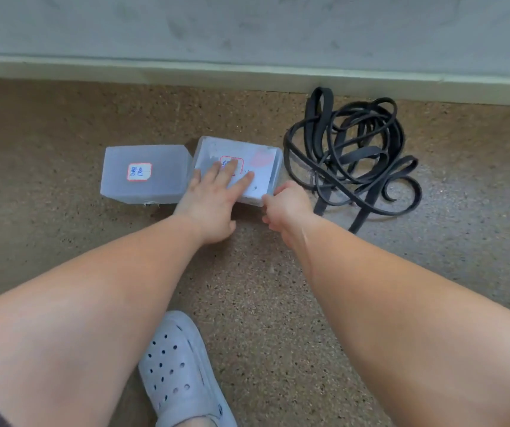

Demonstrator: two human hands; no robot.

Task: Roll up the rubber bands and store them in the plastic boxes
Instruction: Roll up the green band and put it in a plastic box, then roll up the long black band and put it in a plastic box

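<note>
Floor (62,149) work, close by a wall (247,26). Pressed left grip (213,198) flat, fingers straight, on the lid of the right-hand plastic box (247,149). Curled right grip (287,201) against that box's near right corner, touching it; could not tell whether it held anything. Saw second plastic box (161,177) just left of it, lid closed. Saw black rubber bands (360,155) loosely tangled just right of it, unrolled. Saw grey shoe (179,365) well nearer than it.
</note>
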